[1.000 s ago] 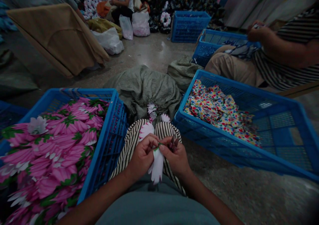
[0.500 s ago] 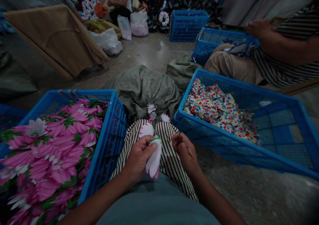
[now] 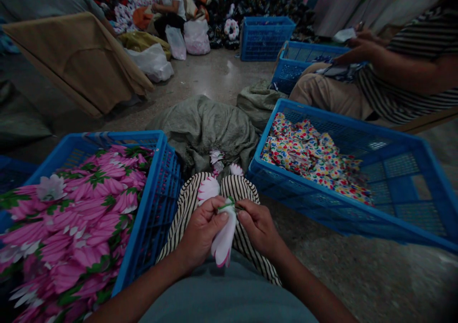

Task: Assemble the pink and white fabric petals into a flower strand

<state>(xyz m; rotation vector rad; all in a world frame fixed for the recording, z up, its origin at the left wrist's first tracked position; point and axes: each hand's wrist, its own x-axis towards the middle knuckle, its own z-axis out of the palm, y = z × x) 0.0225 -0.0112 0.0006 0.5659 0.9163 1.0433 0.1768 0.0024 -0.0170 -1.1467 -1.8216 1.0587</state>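
Observation:
Above my lap, my left hand (image 3: 205, 225) pinches a pale pink and white fabric flower piece (image 3: 224, 239) near its green end, its petals hanging down. My right hand (image 3: 258, 224) is closed in a pinch right beside that green end; something thin and dark seems to show at its fingertips, too small to name. On my striped left knee lies another pale flower piece (image 3: 208, 189). Two or so more pale flower pieces (image 3: 236, 169) rest just beyond my knees, against a grey-green sack (image 3: 211, 122).
To my left stands a blue crate (image 3: 162, 156) heaped with pink and green flower pieces (image 3: 89, 208). At my right, another blue crate (image 3: 358, 218) holds colourful patterned fabric pieces (image 3: 304, 151). A person in stripes (image 3: 411, 75) sits beyond it. A brown cloth-covered chair back (image 3: 75, 60) stands front left.
My right hand has moved left to the flower piece's green end and closed in a pinch. The seated person at right has lifted a pale piece in their hands.

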